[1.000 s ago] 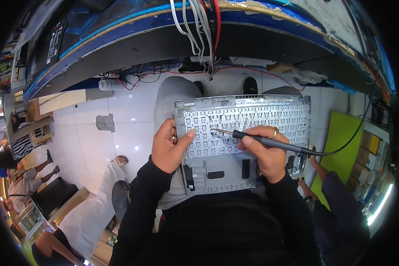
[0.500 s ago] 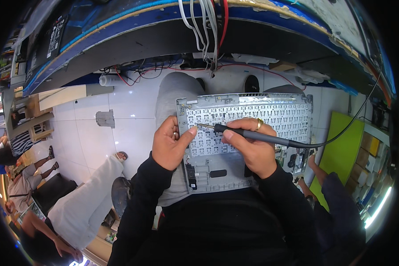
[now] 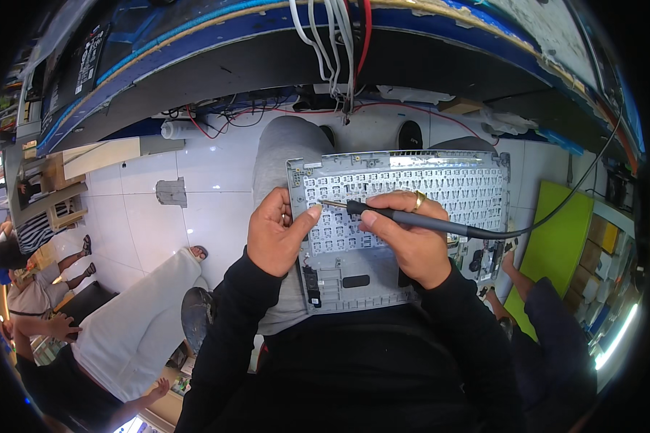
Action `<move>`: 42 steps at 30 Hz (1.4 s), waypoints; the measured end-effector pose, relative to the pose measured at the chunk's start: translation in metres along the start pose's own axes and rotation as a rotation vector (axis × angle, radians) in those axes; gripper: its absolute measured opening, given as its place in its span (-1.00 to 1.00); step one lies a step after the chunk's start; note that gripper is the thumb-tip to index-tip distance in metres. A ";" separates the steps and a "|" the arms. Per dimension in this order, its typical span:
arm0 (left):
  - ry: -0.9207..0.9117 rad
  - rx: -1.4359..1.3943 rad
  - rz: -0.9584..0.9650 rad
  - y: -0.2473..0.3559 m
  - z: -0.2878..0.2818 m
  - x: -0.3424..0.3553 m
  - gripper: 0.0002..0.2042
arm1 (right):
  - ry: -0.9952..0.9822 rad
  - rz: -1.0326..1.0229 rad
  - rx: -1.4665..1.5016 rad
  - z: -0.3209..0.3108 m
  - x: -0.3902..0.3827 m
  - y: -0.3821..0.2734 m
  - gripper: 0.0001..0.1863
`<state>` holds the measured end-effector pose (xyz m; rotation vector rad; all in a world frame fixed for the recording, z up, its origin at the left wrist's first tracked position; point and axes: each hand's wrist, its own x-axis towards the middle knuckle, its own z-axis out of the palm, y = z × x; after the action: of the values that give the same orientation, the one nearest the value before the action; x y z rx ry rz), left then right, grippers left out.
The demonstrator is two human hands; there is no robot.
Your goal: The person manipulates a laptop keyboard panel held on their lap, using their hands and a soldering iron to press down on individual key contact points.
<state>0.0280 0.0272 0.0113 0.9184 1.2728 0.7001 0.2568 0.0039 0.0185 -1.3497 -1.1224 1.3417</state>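
A grey laptop top case [image 3: 412, 160] lies inner side up across my lap, with a metal keyboard plate [image 3: 440, 189] set in it. My right hand [image 3: 410, 232] grips a soldering iron [image 3: 430, 223] like a pen. Its thin metal tip points left and meets the plate's left part, close to my left thumb. My left hand [image 3: 280, 229] holds the case by its left edge, thumb on top and the other fingers partly hidden at the edge. A small black speaker [image 3: 312, 286] sits in the lower left corner of the case.
A black cord [image 3: 556, 211] runs from the iron up to the right. Ahead is a workbench edge [image 3: 440, 61] with hanging white cables [image 3: 325, 43]. A green panel [image 3: 542, 252] leans at the right. People sit at the left, one in light trousers [image 3: 141, 325]; another person's leg [image 3: 549, 325] is at the right.
The iron's tip has shifted very slightly left; both my hands stay almost in place. At the lower left, the seated person has moved their arms apart.
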 end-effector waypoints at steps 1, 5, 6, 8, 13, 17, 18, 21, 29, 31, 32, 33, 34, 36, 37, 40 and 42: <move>0.003 -0.001 -0.001 0.000 0.000 0.000 -0.84 | 0.000 0.000 0.001 0.000 0.000 0.000 -0.81; 0.009 0.003 0.001 0.001 0.001 -0.001 -0.84 | -0.008 -0.011 0.030 -0.001 0.000 0.001 -0.81; 0.008 0.003 0.001 0.000 0.001 -0.001 -0.84 | -0.015 -0.026 0.026 -0.001 0.000 0.000 -0.81; 0.015 0.021 -0.001 -0.003 0.000 0.000 -0.84 | -0.023 -0.042 0.008 -0.002 0.001 0.001 -0.81; 0.017 0.045 0.006 -0.003 -0.001 -0.001 -0.83 | -0.057 -0.109 -0.056 -0.005 0.003 0.000 -0.81; 0.017 0.027 0.006 -0.001 0.002 -0.001 -0.84 | -0.050 -0.095 -0.026 -0.005 0.003 0.002 -0.81; 0.017 0.027 0.005 0.000 0.003 -0.001 -0.84 | -0.046 -0.082 -0.014 -0.005 0.003 0.002 -0.81; 0.014 -0.018 0.000 0.001 0.004 -0.002 -0.84 | -0.044 -0.068 -0.015 -0.005 0.002 0.001 -0.81; 0.003 0.010 0.014 -0.001 0.002 -0.001 -0.83 | 0.078 0.231 0.316 -0.015 -0.006 -0.019 -0.82; -0.001 0.035 0.000 -0.004 -0.002 -0.001 -0.83 | 0.080 0.201 0.286 -0.021 -0.008 -0.019 -0.82; -0.005 0.061 -0.013 -0.005 -0.003 -0.001 -0.83 | 0.106 0.208 0.290 -0.024 -0.010 -0.019 -0.83; -0.006 0.059 -0.014 -0.005 -0.002 0.000 -0.83 | 0.131 0.215 0.294 -0.027 -0.012 -0.018 -0.83; -0.015 0.034 -0.007 -0.004 -0.001 0.000 -0.76 | 0.132 0.215 0.293 -0.030 -0.014 -0.017 -0.83; -0.025 0.008 0.001 -0.004 0.002 0.000 -0.68 | 0.143 0.218 0.284 -0.035 -0.019 -0.013 -0.83; -0.017 -0.007 0.051 -0.003 0.004 0.001 -0.57 | 0.145 0.218 0.284 -0.036 -0.021 -0.012 -0.83; -0.046 0.017 0.068 0.005 0.002 0.004 -0.38 | 0.157 0.175 0.199 -0.038 -0.024 -0.010 -0.83; -0.078 0.056 0.036 0.010 -0.004 0.007 -0.29 | 0.136 0.148 0.178 -0.038 -0.025 -0.009 -0.82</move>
<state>0.0263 0.0387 0.0163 1.0077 1.2143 0.6529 0.2948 -0.0187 0.0323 -1.3908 -0.8062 1.3973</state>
